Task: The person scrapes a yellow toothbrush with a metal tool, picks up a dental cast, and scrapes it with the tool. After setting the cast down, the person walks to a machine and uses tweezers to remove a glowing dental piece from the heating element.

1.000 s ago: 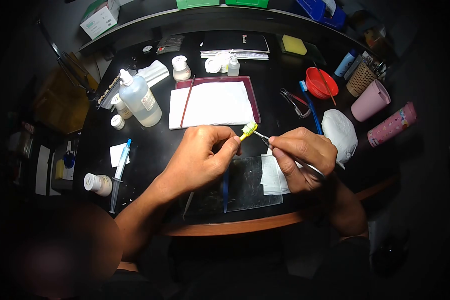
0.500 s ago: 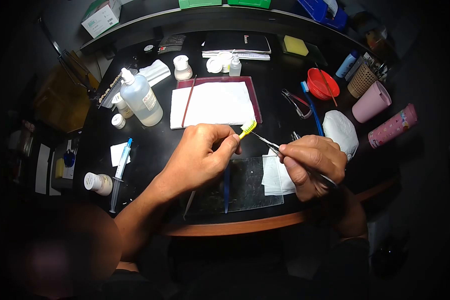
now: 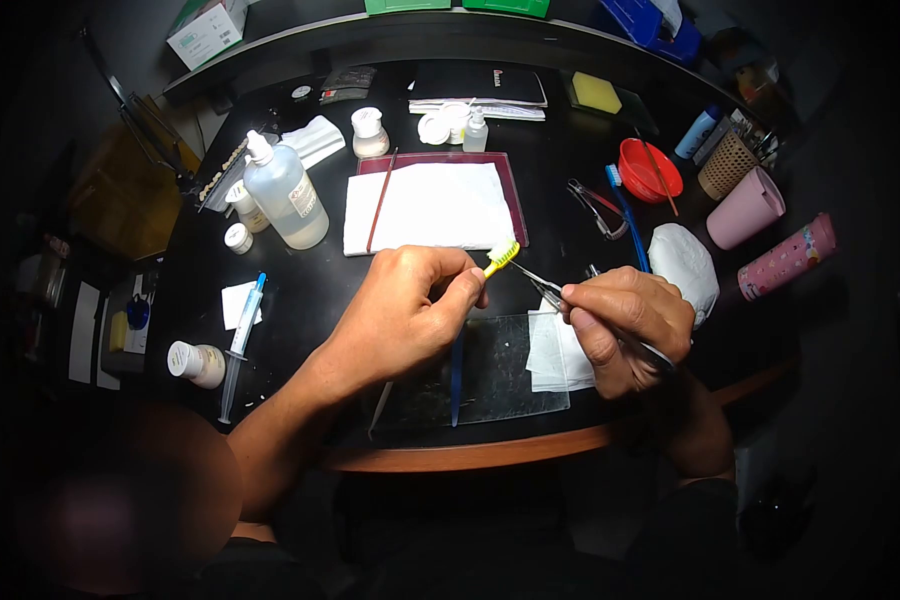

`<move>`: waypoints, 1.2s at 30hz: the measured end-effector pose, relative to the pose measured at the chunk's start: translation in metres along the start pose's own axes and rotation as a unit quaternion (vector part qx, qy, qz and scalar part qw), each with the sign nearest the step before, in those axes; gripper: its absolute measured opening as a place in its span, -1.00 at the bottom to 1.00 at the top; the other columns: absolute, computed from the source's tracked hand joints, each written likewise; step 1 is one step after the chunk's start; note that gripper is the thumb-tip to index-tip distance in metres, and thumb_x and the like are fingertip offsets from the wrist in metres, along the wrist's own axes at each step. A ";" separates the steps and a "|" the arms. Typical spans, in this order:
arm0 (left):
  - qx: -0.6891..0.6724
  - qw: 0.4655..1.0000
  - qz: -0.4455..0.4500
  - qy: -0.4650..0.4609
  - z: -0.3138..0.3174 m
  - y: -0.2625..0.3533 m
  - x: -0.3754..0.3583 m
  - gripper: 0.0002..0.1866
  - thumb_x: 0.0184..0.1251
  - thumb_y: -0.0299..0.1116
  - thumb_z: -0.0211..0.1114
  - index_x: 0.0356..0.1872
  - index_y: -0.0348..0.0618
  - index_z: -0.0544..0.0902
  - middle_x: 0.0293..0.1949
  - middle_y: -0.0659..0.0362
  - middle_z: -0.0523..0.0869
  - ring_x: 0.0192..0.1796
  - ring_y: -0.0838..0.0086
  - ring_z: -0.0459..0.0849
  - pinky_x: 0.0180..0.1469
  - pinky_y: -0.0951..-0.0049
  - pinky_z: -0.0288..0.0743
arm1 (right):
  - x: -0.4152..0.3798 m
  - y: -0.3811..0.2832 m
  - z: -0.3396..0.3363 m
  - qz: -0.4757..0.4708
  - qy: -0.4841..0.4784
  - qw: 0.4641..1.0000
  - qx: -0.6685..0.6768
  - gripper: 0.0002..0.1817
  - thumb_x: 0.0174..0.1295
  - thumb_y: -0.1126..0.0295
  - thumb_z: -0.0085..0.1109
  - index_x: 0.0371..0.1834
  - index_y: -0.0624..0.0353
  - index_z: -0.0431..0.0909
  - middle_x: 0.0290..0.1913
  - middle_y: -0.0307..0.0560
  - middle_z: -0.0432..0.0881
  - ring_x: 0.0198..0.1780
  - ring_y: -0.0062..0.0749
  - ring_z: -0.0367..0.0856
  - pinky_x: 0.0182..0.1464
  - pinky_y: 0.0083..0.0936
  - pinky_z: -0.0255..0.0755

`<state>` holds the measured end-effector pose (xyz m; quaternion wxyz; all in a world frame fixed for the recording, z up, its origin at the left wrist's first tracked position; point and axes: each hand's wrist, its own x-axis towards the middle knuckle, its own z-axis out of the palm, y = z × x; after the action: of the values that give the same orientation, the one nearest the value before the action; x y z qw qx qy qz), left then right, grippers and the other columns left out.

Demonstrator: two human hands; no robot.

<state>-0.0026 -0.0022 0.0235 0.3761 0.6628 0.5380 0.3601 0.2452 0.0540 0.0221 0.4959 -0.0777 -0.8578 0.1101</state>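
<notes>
My left hand (image 3: 410, 315) is closed around a short yellow-green toothbrush (image 3: 497, 263) with its whitish bristles facing up. Pinched in my right hand (image 3: 630, 325) is a thin pair of metal tweezers (image 3: 545, 285), its tips close beside the toothbrush head. Whether the tips touch the brush is too small to tell. Below both hands lies a clear glass plate (image 3: 510, 370), with a blue stick-like tool (image 3: 457, 380) across it. A folded white tissue (image 3: 555, 350) lies partly under the plate and my right hand.
Behind the hands, a white paper towel (image 3: 440, 205) with a red brush (image 3: 381, 200) covers a maroon tray. To the left are a squeeze bottle (image 3: 288, 200), several jars and a syringe (image 3: 240, 345). A red bowl (image 3: 650, 172), blue toothbrush (image 3: 627, 220) and pink cup (image 3: 745, 208) stand right.
The tweezer tips shift slightly beside the toothbrush head, and the two prongs look a little further apart. Both hands keep their holds; the whole view moves slightly.
</notes>
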 end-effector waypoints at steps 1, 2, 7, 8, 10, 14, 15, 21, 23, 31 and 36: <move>0.000 1.000 0.000 -0.001 0.000 0.000 0.000 -0.64 0.66 -0.25 0.24 -0.26 -0.34 0.80 -0.63 0.30 0.56 -0.54 0.68 0.45 -0.45 0.49 0.27 | 0.000 0.000 0.000 0.000 0.000 1.000 0.000 -0.82 0.20 0.69 0.37 -0.12 0.43 0.75 -0.37 0.07 0.77 -0.44 -0.27 0.80 -0.42 -0.46 0.64; -0.001 1.000 0.000 -0.002 0.000 0.000 0.000 -0.64 0.66 -0.25 0.24 -0.26 -0.34 0.80 -0.63 0.30 0.56 -0.54 0.68 0.45 -0.45 0.49 0.27 | 0.000 -0.001 -0.001 0.000 0.000 1.000 0.001 -0.82 0.20 0.69 0.36 -0.12 0.43 0.75 -0.37 0.06 0.77 -0.44 -0.28 0.80 -0.42 -0.46 0.64; -0.001 1.000 0.004 0.000 -0.001 0.000 0.000 -0.65 0.65 -0.26 0.24 -0.25 -0.34 0.80 -0.63 0.30 0.56 -0.54 0.67 0.46 -0.44 0.49 0.28 | 0.001 -0.002 -0.001 0.001 0.000 1.000 -0.001 -0.82 0.20 0.69 0.36 -0.12 0.43 0.75 -0.37 0.06 0.77 -0.45 -0.28 0.79 -0.43 -0.46 0.63; -0.001 1.000 0.002 -0.001 0.000 0.000 0.000 -0.66 0.65 -0.27 0.24 -0.25 -0.35 0.80 -0.63 0.30 0.56 -0.54 0.67 0.46 -0.44 0.49 0.28 | 0.001 -0.002 -0.001 0.003 -0.001 1.000 -0.002 -0.82 0.20 0.69 0.36 -0.12 0.43 0.75 -0.37 0.06 0.77 -0.45 -0.28 0.79 -0.43 -0.46 0.63; -0.003 1.000 -0.003 -0.003 0.000 0.001 0.000 -0.66 0.65 -0.28 0.24 -0.25 -0.35 0.80 -0.63 0.30 0.56 -0.54 0.67 0.46 -0.44 0.49 0.29 | 0.001 -0.001 0.000 0.003 -0.001 1.000 -0.003 -0.81 0.20 0.69 0.36 -0.12 0.42 0.75 -0.37 0.06 0.77 -0.45 -0.29 0.79 -0.43 -0.47 0.63; -0.005 1.000 0.001 -0.002 0.001 0.000 0.000 -0.66 0.65 -0.29 0.24 -0.25 -0.36 0.79 -0.61 0.29 0.58 -0.53 0.67 0.46 -0.43 0.49 0.30 | 0.000 0.000 0.000 0.004 -0.007 1.000 -0.008 -0.81 0.20 0.69 0.36 -0.12 0.42 0.75 -0.36 0.07 0.78 -0.44 -0.28 0.80 -0.42 -0.47 0.64; -0.004 1.000 0.000 -0.003 0.001 0.001 0.000 -0.67 0.64 -0.29 0.24 -0.25 -0.37 0.79 -0.59 0.27 0.60 -0.51 0.66 0.49 -0.41 0.48 0.33 | 0.000 0.000 0.000 0.005 -0.010 1.000 -0.011 -0.82 0.21 0.69 0.36 -0.11 0.42 0.75 -0.36 0.07 0.78 -0.44 -0.28 0.80 -0.42 -0.47 0.64; 0.018 1.000 0.021 0.001 0.003 -0.005 0.001 -0.68 0.61 -0.34 0.24 -0.22 -0.44 0.78 -0.47 0.10 0.74 -0.39 0.53 0.63 -0.27 0.40 0.50 | 0.001 0.001 0.007 0.030 -0.018 0.999 -0.024 -0.82 0.22 0.70 0.35 -0.12 0.42 0.75 -0.34 0.08 0.79 -0.43 -0.26 0.81 -0.41 -0.47 0.65; 0.027 0.999 0.019 0.001 0.003 -0.002 0.002 -0.69 0.61 -0.35 0.24 -0.22 -0.45 0.78 -0.44 0.06 0.77 -0.36 0.49 0.66 -0.24 0.37 0.53 | -0.002 -0.003 0.009 0.074 0.008 0.997 -0.023 -0.83 0.23 0.70 0.34 -0.12 0.42 0.75 -0.33 0.09 0.79 -0.42 -0.27 0.81 -0.40 -0.46 0.66; 0.024 1.000 0.007 -0.004 0.000 0.000 0.001 -0.67 0.61 -0.32 0.24 -0.25 -0.41 0.80 -0.54 0.13 0.69 -0.46 0.55 0.57 -0.34 0.39 0.43 | -0.005 0.000 -0.005 0.093 0.062 0.993 -0.039 -0.84 0.25 0.68 0.32 -0.12 0.43 0.74 -0.34 0.09 0.78 -0.44 -0.27 0.80 -0.42 -0.46 0.65; 0.017 1.000 0.001 0.004 0.001 0.001 0.000 -0.67 0.62 -0.31 0.24 -0.26 -0.38 0.81 -0.60 0.22 0.60 -0.50 0.60 0.50 -0.39 0.42 0.34 | 0.000 -0.005 0.000 -0.004 0.015 1.000 0.004 -0.83 0.23 0.68 0.34 -0.12 0.42 0.74 -0.41 0.04 0.76 -0.47 -0.29 0.79 -0.42 -0.44 0.66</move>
<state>-0.0015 -0.0028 0.0242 0.3622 0.6682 0.5447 0.3544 0.2446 0.0490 0.0233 0.5091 -0.0740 -0.8503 0.1109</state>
